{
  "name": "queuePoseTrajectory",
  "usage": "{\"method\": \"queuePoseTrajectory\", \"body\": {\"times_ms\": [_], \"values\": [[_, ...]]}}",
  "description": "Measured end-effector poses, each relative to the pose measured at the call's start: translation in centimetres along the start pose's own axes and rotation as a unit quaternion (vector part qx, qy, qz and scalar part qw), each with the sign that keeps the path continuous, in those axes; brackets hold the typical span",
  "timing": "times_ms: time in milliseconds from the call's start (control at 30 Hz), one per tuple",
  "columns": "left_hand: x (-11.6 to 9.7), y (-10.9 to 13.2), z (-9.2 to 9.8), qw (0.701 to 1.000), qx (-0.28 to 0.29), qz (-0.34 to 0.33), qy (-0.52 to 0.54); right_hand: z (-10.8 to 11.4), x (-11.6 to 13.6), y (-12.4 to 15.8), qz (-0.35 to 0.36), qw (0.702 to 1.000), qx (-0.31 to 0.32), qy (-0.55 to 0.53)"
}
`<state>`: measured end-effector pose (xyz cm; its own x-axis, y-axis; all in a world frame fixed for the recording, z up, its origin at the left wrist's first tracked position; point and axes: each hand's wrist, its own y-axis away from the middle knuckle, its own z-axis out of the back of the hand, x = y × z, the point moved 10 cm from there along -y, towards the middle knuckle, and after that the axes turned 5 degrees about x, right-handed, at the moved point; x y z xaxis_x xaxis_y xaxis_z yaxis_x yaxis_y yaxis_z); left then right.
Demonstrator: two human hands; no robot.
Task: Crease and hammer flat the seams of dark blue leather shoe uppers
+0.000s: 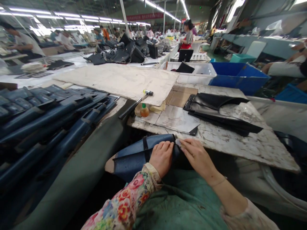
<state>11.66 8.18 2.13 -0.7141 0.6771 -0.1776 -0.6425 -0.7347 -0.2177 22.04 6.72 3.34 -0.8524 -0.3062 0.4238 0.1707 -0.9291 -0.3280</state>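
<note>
Blue and leather-like, the workpiece [130,159] sat between my green apron [182,198] and the worktable [240,142]. My left hand [163,158] gripped its top, fingers curled together; my right hand [195,155] pinched a small pale pad [177,142] at its dark end. I judged that if my left grip slackened, the workpiece could twist and the pad skid.
</note>
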Motion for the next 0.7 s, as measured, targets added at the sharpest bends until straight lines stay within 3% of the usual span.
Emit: {"method": "queuePoseTrajectory", "body": {"times_ms": [167,700], "values": [[1.2,1.2,0.4,1.000,-0.008,0.025,-0.005,-0.3,2.2,-0.9,0.005,1.000,0.001,0.013],[4.5,5.4,2.5,0.996,-0.036,0.070,-0.049,-4.6,8.5,-1.6,0.055,0.996,0.041,0.050]]}}
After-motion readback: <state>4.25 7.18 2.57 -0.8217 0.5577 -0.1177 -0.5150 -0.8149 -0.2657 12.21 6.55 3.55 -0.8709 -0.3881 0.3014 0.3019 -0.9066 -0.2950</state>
